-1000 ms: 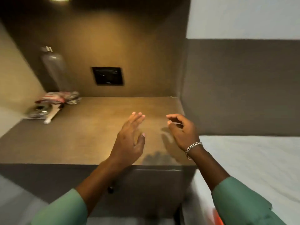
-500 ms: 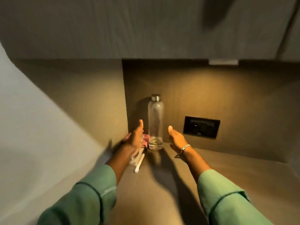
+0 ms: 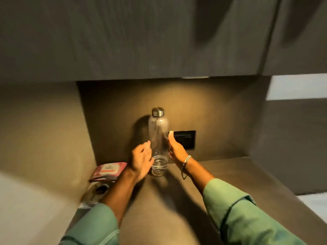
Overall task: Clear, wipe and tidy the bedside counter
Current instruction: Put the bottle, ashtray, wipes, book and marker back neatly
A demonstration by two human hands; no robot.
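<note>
A clear bottle (image 3: 158, 137) with a metal cap stands upright at the back of the brown counter (image 3: 221, 175), a little water in its base. My left hand (image 3: 141, 160) is open just left of the bottle's lower part, fingers spread. On the bottle's right side my right hand (image 3: 177, 150) is open too, thumb up, palm against or nearly against the glass. Neither hand has closed around it. A pink wipes packet (image 3: 108, 170) lies in the left corner.
A clear wrapper or small bag (image 3: 98, 190) lies in front of the packet, partly hidden by my left forearm. A black socket plate (image 3: 185, 139) is set in the back wall. A dark cabinet (image 3: 141, 38) hangs overhead. A white bed surface (image 3: 316, 202) lies right.
Both hands have moved in from the counter's front to either side of the bottle. My left hand has come off the packet side and closed in on the bottle.
</note>
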